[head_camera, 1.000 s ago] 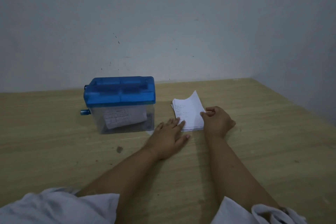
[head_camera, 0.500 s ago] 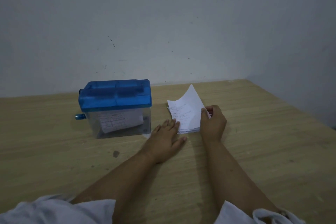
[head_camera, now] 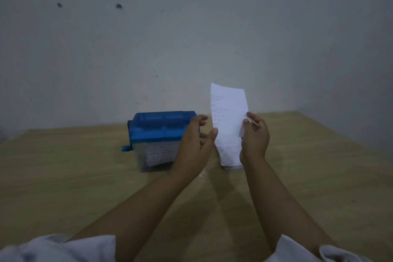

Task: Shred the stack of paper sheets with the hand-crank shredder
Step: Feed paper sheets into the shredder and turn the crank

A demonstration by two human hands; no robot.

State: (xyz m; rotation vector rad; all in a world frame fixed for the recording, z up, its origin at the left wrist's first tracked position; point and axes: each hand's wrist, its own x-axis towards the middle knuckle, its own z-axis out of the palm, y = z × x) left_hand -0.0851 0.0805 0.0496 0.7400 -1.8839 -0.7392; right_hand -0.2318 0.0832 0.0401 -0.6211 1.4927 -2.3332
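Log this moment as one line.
step: sheet pick-up | right hand: pinches one sheet, upright above stack | left hand: empty, beside sheet | shredder: left of stack

Table: light wood, meets the walls at back and right.
Wall: grey-white, two dark marks high up.

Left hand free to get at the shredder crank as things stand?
Probably yes. The left hand looks empty, raised before the right end of the shredder. The crank juts from its left side with nothing in front. The right hand pinches the sheet.
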